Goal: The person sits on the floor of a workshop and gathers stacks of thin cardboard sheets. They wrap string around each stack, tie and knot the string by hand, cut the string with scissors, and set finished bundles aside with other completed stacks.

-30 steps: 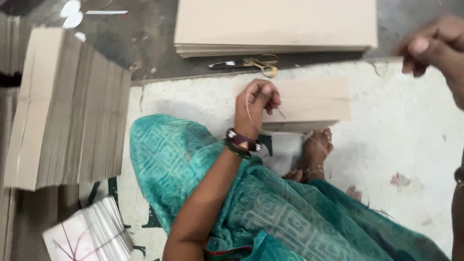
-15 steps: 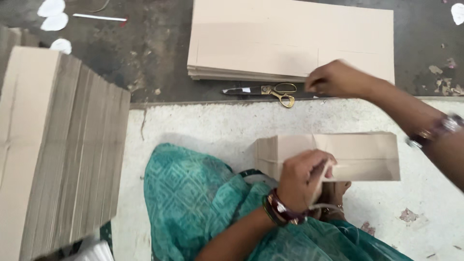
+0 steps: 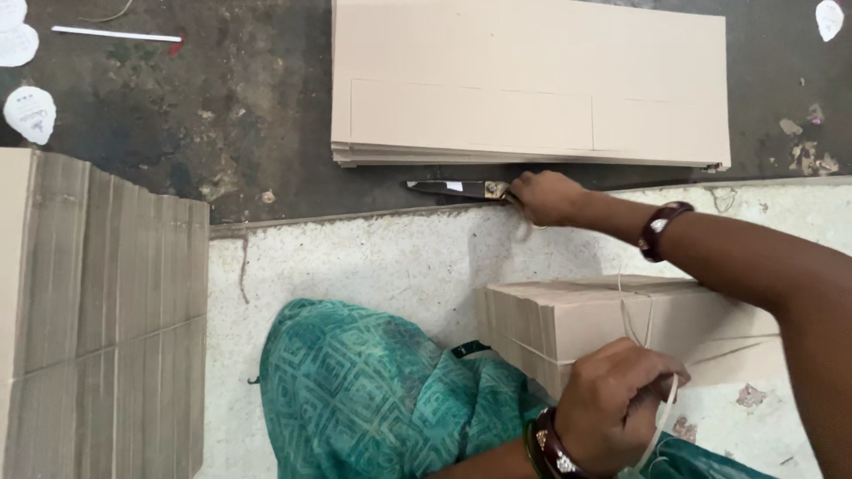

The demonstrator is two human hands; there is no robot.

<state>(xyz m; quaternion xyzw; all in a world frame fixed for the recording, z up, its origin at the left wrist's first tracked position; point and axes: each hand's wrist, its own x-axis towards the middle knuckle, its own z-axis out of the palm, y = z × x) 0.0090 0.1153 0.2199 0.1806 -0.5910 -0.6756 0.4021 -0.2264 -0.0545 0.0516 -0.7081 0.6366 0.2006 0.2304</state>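
The floor fills the frame: dark, stained concrete (image 3: 240, 133) across the top, a pale speckled slab (image 3: 373, 257) below it. Three lots of cardboard show: a tall ribbed stack (image 3: 98, 319) at the left edge, a flat pile (image 3: 532, 80) of sheets at upper centre, and one tied bundle (image 3: 612, 324) at lower right, beside teal patterned cloth (image 3: 373, 390) at bottom centre. The left hand (image 3: 617, 408), at the bottom edge, is closed in a fist on a pale string (image 3: 661, 421) that runs over the bundle; its knuckles lie against the bundle's near face. The right hand (image 3: 546, 197) reaches to mid-frame, fingers curled around the handles of one pair of scissors (image 3: 453, 188), whose blades point left just under the flat pile. Three white paper scraps (image 3: 29, 111) lie at upper left, a fourth at upper right.
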